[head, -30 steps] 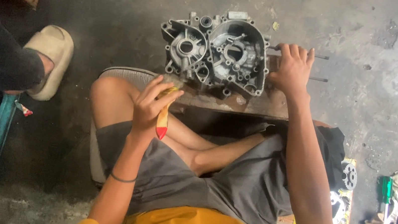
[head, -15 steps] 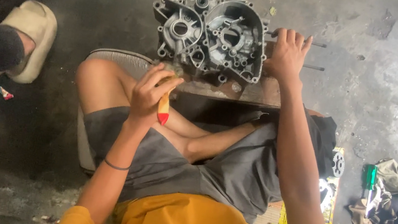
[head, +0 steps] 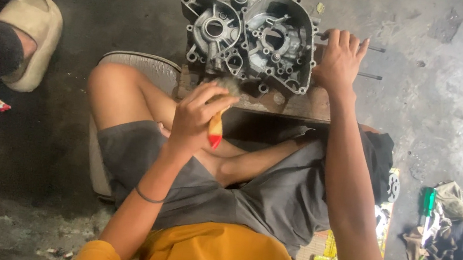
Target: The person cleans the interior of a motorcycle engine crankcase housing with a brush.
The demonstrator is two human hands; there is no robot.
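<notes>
Grey cast-aluminium engine crankcase half (head: 250, 35) on wooden block (head: 299, 104), floor level. Left hand (head: 200, 117) clenched on red-tipped brush (head: 216, 127), bristles at lower edge. Right hand (head: 340, 61) flat, fingers released, steadying casing's right side. Judged: brushing-clean step; next stroke needs firm bracing.

our left hand (head: 196, 121) grips a brush (head: 216, 121) at the engine casing (head: 251, 38). our right hand (head: 340, 58) steadies its edge.

Grey cast-metal engine crankcase half (head: 250, 37), open side up, on wooden board, steadied at right edge. Paintbrush (head: 216, 123), yellow handle, red tip, bristles touching case's near edge.
</notes>
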